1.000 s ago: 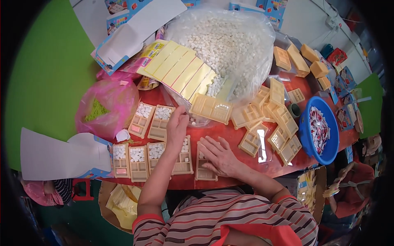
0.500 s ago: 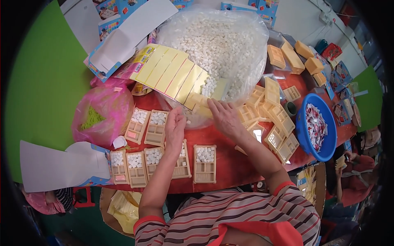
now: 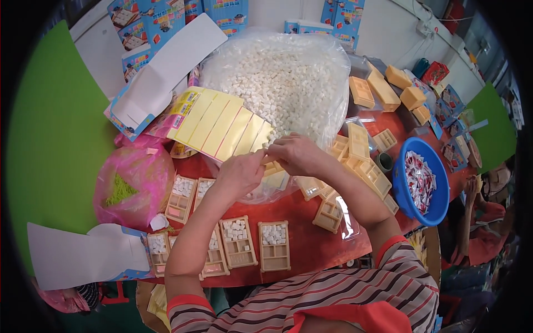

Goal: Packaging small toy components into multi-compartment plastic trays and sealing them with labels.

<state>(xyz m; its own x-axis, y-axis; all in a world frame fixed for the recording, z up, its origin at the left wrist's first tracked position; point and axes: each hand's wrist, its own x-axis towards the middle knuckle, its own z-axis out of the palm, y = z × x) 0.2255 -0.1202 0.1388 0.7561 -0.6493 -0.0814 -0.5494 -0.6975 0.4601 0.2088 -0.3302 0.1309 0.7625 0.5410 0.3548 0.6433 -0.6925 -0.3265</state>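
My two hands meet over the near edge of a clear plastic bag (image 3: 327, 61) heaped with small white cubes (image 3: 277, 77). Below the fingers a cream compartment tray (image 3: 272, 167) partly shows; my right hand (image 3: 298, 158) is closed on it. My left hand (image 3: 240, 173) is closed too, fingertips against the right hand's, and what they pinch is hidden. Nearer to me stand cream trays, each with white cubes in one compartment, among them one tray (image 3: 274, 255) apart at the right and another (image 3: 239, 247) beside it. My left forearm covers part of that row.
Left of the bag lie a yellow label sheet (image 3: 222, 125) and a pink bag (image 3: 133, 180) with green strands. At right are piled cream trays (image 3: 366, 172) and a blue basin (image 3: 397, 180) of small packets. Open printed boxes (image 3: 161, 72) lie at the back left.
My hands have come together; the left moved up to the right one, and the tray is now mostly covered by them. The whole view has shifted slightly downward.
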